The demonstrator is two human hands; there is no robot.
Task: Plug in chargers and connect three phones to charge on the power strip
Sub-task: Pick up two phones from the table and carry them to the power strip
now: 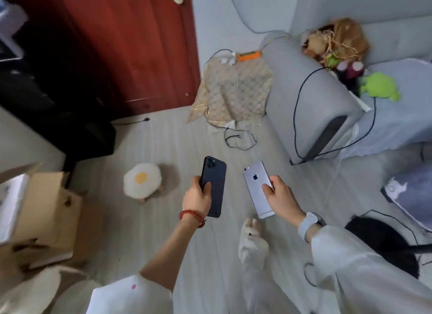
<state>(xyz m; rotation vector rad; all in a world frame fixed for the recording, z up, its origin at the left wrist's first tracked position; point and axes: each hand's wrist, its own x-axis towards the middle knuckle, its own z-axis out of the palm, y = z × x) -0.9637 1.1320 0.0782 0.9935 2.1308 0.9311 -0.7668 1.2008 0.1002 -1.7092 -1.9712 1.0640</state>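
My left hand grips a dark blue phone, back side up, camera end pointing away from me. My right hand holds a silver phone with its logo showing. Both phones hang above the pale floor. Far ahead, an orange power strip lies on the floor by the wall, with white chargers at its left end. A loose black cable lies coiled on the floor between me and the strip. A third phone is not visible.
A grey sofa stands at the right with a black cable draped over its arm and plush toys on the seat. A beige quilted bag, an egg-shaped stool, a cardboard box and a red door surround the floor.
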